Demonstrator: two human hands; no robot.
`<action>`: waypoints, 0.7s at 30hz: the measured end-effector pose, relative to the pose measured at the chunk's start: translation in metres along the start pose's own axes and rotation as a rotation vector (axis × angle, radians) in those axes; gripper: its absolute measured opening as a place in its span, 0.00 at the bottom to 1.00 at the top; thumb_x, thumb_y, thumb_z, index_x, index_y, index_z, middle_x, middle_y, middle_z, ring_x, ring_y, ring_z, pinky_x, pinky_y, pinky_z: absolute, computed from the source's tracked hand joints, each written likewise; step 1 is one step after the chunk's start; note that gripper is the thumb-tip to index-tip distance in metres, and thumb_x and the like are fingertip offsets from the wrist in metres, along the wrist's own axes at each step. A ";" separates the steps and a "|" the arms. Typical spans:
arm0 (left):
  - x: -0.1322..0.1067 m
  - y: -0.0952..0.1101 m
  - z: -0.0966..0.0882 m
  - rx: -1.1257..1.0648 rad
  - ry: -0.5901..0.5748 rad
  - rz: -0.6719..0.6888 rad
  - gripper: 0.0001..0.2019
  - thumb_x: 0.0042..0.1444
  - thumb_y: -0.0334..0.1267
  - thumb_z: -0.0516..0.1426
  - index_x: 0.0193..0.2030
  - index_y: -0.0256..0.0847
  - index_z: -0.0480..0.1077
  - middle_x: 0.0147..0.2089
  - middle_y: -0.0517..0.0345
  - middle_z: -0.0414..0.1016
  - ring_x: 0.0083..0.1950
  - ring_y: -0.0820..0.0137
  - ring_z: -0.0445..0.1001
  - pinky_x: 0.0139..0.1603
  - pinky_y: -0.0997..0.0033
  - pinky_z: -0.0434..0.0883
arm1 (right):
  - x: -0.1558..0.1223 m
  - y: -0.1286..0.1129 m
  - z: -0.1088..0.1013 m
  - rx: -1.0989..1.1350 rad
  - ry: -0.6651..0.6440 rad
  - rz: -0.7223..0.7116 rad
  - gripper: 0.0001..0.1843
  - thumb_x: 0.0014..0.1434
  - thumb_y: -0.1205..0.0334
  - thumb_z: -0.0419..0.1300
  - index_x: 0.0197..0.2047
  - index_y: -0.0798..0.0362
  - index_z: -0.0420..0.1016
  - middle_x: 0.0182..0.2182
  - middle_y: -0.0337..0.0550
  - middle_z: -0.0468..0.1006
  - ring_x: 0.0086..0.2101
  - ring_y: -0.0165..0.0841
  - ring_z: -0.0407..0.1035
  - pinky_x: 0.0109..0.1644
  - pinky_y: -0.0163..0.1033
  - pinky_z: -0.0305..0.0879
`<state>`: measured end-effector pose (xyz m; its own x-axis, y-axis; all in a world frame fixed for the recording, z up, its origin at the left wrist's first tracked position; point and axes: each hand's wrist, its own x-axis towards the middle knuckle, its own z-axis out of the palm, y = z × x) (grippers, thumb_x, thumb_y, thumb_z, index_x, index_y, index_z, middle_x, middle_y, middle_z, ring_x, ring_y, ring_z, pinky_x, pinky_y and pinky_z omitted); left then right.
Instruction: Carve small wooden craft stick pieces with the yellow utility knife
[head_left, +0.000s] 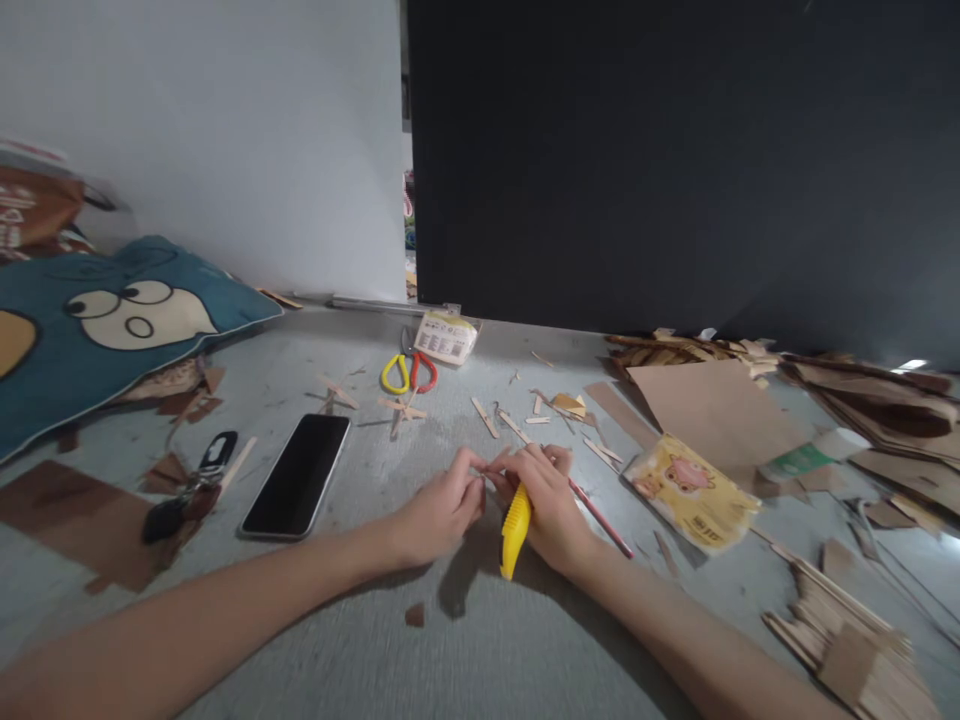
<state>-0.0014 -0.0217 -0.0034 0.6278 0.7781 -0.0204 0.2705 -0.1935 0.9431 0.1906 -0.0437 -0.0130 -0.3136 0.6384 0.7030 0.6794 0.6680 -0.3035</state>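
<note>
My right hand (553, 505) is closed around a yellow utility knife (514, 538), whose handle end juts out toward me; its blade is hidden. The fingertips of my left hand (448, 502) are pinched together and meet those of the right just above the table (360, 640). Whatever lies between the left fingers is too small to make out. Beside my right hand lies a reddish pencil (606, 522). Thin wooden sticks (485, 417) are scattered beyond both hands, and a small brown scrap (415, 614) rests nearer to me.
Left of my hands are a black phone (298, 480), keys (184, 500) and a blue cushion (142, 320). Scissors (409, 372) and a small packet (447, 338) sit toward the back. On the right are a yellow pack (690, 490), a glue tube (814, 455) and cardboard (712, 410).
</note>
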 end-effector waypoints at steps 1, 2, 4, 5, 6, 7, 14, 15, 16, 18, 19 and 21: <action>0.000 0.000 0.000 0.010 0.006 0.002 0.09 0.74 0.44 0.44 0.50 0.43 0.59 0.27 0.69 0.61 0.28 0.70 0.62 0.32 0.69 0.60 | 0.000 0.000 0.000 -0.001 -0.004 0.004 0.08 0.75 0.70 0.54 0.48 0.49 0.72 0.35 0.39 0.81 0.36 0.38 0.72 0.46 0.43 0.51; 0.000 -0.001 0.000 0.018 0.012 0.004 0.09 0.74 0.44 0.45 0.50 0.43 0.59 0.27 0.68 0.62 0.28 0.70 0.62 0.32 0.69 0.61 | 0.000 -0.001 0.000 -0.002 -0.012 0.011 0.08 0.76 0.70 0.54 0.48 0.49 0.72 0.35 0.39 0.81 0.36 0.38 0.72 0.47 0.43 0.51; 0.000 -0.001 0.001 0.022 0.024 0.012 0.09 0.74 0.45 0.45 0.49 0.43 0.59 0.28 0.67 0.63 0.29 0.70 0.64 0.33 0.69 0.61 | -0.001 -0.001 0.001 -0.004 -0.037 0.021 0.08 0.76 0.70 0.53 0.48 0.49 0.71 0.37 0.40 0.81 0.37 0.38 0.73 0.48 0.44 0.51; 0.000 -0.001 0.001 0.021 0.028 0.015 0.09 0.74 0.45 0.45 0.49 0.43 0.59 0.29 0.66 0.65 0.29 0.70 0.64 0.33 0.69 0.61 | -0.001 -0.001 0.001 -0.004 -0.050 0.025 0.08 0.76 0.70 0.52 0.48 0.49 0.70 0.38 0.41 0.82 0.38 0.39 0.73 0.48 0.44 0.51; 0.000 0.000 0.001 0.021 0.028 0.017 0.09 0.74 0.45 0.45 0.49 0.43 0.59 0.29 0.66 0.65 0.29 0.70 0.64 0.33 0.69 0.61 | -0.001 -0.001 0.001 -0.005 -0.060 0.029 0.08 0.76 0.70 0.52 0.48 0.49 0.70 0.38 0.41 0.82 0.38 0.39 0.73 0.48 0.44 0.51; 0.000 0.000 0.001 0.024 0.023 0.017 0.09 0.74 0.45 0.45 0.50 0.43 0.59 0.29 0.65 0.66 0.29 0.70 0.64 0.33 0.69 0.61 | -0.001 -0.001 0.002 -0.009 -0.068 0.035 0.08 0.76 0.70 0.52 0.47 0.49 0.70 0.38 0.41 0.82 0.38 0.39 0.74 0.48 0.44 0.51; -0.001 0.001 0.001 0.020 0.024 0.021 0.10 0.75 0.46 0.45 0.50 0.43 0.58 0.29 0.67 0.64 0.29 0.71 0.63 0.32 0.70 0.61 | -0.001 0.001 0.006 -0.033 -0.068 0.058 0.07 0.72 0.72 0.55 0.45 0.50 0.68 0.37 0.41 0.82 0.37 0.39 0.75 0.48 0.44 0.53; -0.001 0.001 0.001 0.016 0.029 0.024 0.10 0.75 0.46 0.45 0.50 0.43 0.59 0.29 0.67 0.64 0.29 0.70 0.63 0.32 0.70 0.61 | -0.001 0.001 0.006 -0.032 -0.067 0.061 0.07 0.72 0.72 0.55 0.45 0.50 0.68 0.37 0.41 0.81 0.37 0.39 0.75 0.48 0.45 0.53; -0.001 0.001 0.001 0.011 0.031 0.025 0.11 0.75 0.47 0.45 0.50 0.43 0.59 0.29 0.66 0.64 0.29 0.70 0.63 0.32 0.70 0.61 | -0.001 0.001 0.007 -0.029 -0.068 0.064 0.07 0.72 0.72 0.54 0.45 0.50 0.68 0.37 0.41 0.81 0.37 0.39 0.75 0.48 0.45 0.53; 0.000 0.000 0.001 0.005 0.026 0.024 0.12 0.75 0.48 0.45 0.51 0.43 0.59 0.29 0.66 0.64 0.29 0.70 0.63 0.32 0.69 0.61 | 0.000 0.000 0.007 -0.020 -0.067 0.069 0.07 0.73 0.72 0.54 0.44 0.50 0.67 0.37 0.41 0.81 0.37 0.38 0.74 0.47 0.45 0.53; -0.001 0.000 0.001 0.002 0.021 0.024 0.12 0.75 0.49 0.45 0.51 0.43 0.59 0.29 0.66 0.64 0.29 0.70 0.63 0.32 0.69 0.61 | 0.000 -0.001 0.007 -0.016 -0.062 0.072 0.07 0.73 0.71 0.53 0.44 0.50 0.67 0.37 0.41 0.81 0.37 0.38 0.74 0.47 0.45 0.53; -0.001 -0.002 0.001 -0.007 0.013 0.024 0.14 0.75 0.51 0.45 0.52 0.43 0.58 0.29 0.67 0.62 0.29 0.70 0.61 0.32 0.70 0.60 | 0.001 -0.002 0.008 -0.010 -0.046 0.072 0.07 0.73 0.71 0.52 0.44 0.50 0.66 0.36 0.41 0.81 0.37 0.38 0.74 0.47 0.45 0.53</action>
<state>-0.0016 -0.0229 -0.0053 0.6249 0.7807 0.0066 0.2499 -0.2080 0.9457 0.1842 -0.0414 -0.0170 -0.2937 0.7017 0.6492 0.7079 0.6160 -0.3456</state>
